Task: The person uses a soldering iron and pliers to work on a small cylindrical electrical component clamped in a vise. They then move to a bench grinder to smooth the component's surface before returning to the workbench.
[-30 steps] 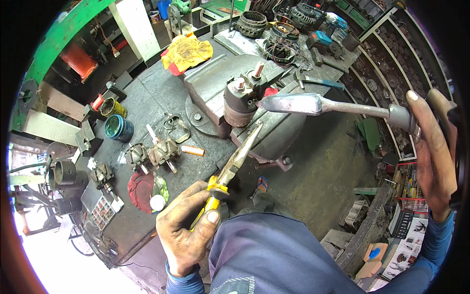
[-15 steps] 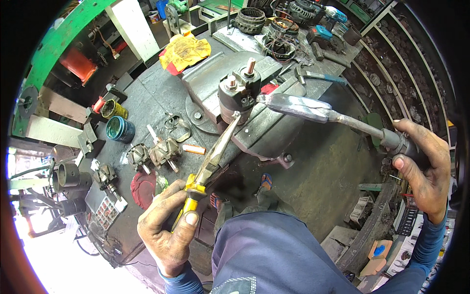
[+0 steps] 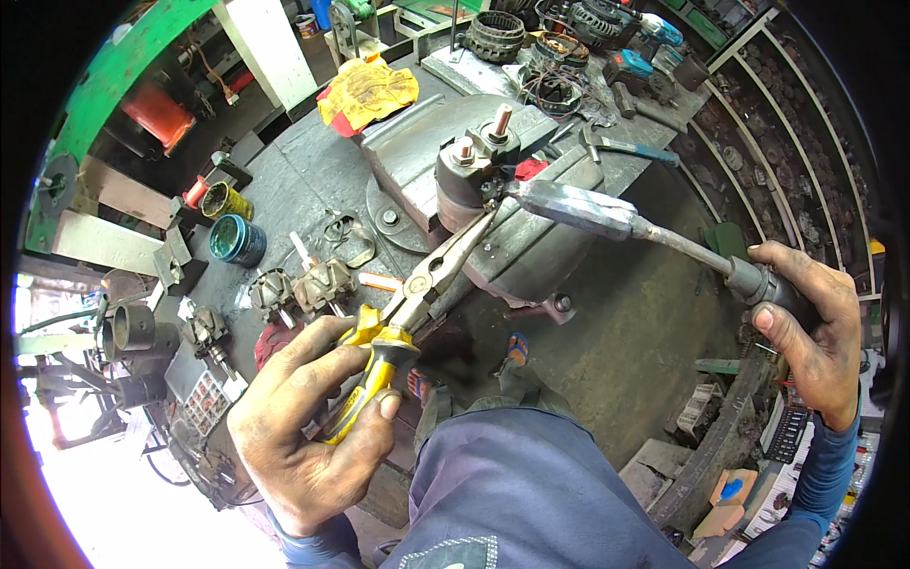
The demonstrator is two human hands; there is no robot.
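My left hand (image 3: 308, 417) is closed round the yellow-and-black handles of long-nose pliers (image 3: 417, 292). The tips of the pliers reach the side of a dark cylindrical starter solenoid (image 3: 462, 201) with two copper bolts on top. It stands upright in a large grey bench vise (image 3: 408, 156). From the right, my right hand (image 3: 820, 332) grips the dark handle of a big soldering iron (image 3: 578, 209). Its thick silvery head points at a small terminal on the solenoid, at or very near contact. Whether the plier jaws pinch anything there is too small to tell.
Left of the vise, the workbench (image 3: 294, 180) carries a teal tin (image 3: 236, 240), metal rotor-like parts (image 3: 322, 284) and a small parts tray (image 3: 202, 408). A yellow cloth (image 3: 370, 95) lies behind the vise, and a hammer (image 3: 630, 149) to its right. Shelves (image 3: 787, 142) line the right side.
The pliers have turned in my left hand, and their tips have shifted right along the solenoid toward the iron's head. My right hand keeps the soldering iron at the same spot.
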